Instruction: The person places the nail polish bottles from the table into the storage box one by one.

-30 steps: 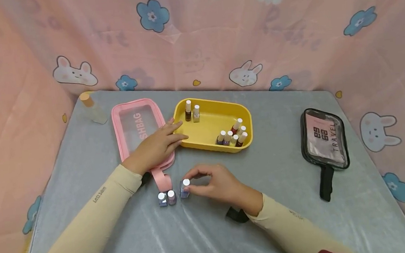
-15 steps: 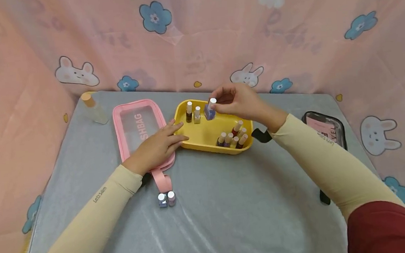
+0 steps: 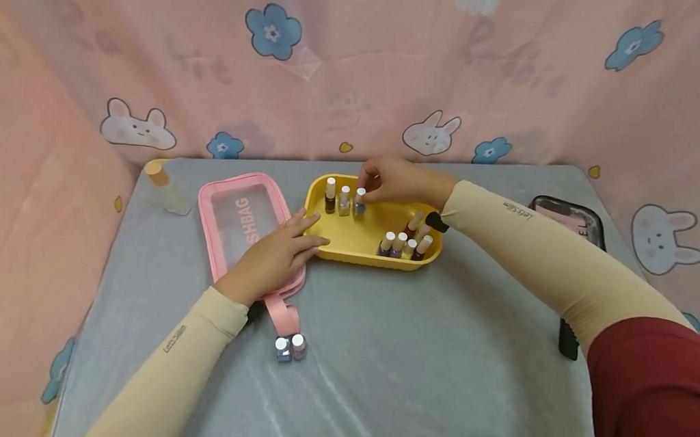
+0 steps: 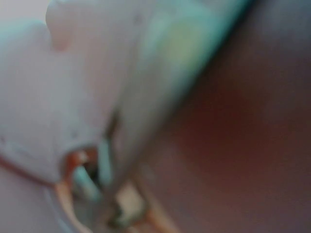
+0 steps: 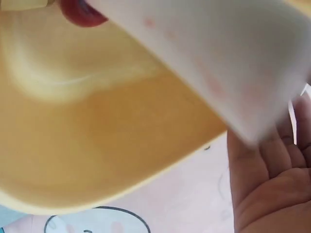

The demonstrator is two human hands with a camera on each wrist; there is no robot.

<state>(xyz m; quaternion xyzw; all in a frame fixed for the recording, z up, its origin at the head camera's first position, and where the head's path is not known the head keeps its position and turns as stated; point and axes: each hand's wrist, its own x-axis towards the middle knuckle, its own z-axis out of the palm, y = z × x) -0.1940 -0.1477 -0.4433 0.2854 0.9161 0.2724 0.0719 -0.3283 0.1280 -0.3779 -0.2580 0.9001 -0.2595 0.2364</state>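
In the head view my right hand [image 3: 399, 179] pinches a blue nail polish bottle [image 3: 359, 202] by its white cap inside the yellow tray [image 3: 351, 235]. It stands beside a pale nail polish [image 3: 344, 202] and a dark one [image 3: 330, 197] at the tray's back left. My left hand [image 3: 274, 255] lies across the pink clear bag [image 3: 244, 209], its extended fingers resting on the tray's left end. Several more polishes [image 3: 399, 244] cluster at the tray's front right. The right wrist view has my palm [image 5: 274, 189] beside the tray wall [image 5: 121, 141]. The left wrist view is badly blurred.
Two nail polish bottles [image 3: 290, 349] stand at the end of the pink strap [image 3: 283, 315]. A frosted bottle with an orange cap [image 3: 166, 188] is at the back left. Partly behind my right sleeve lies a black-edged travel pouch [image 3: 578, 217] on the grey tablecloth [image 3: 398, 365].
My right hand has carried the blue nail polish from beside the pink strap, up over the tray, and down into its back left part. The left hand has stayed put.
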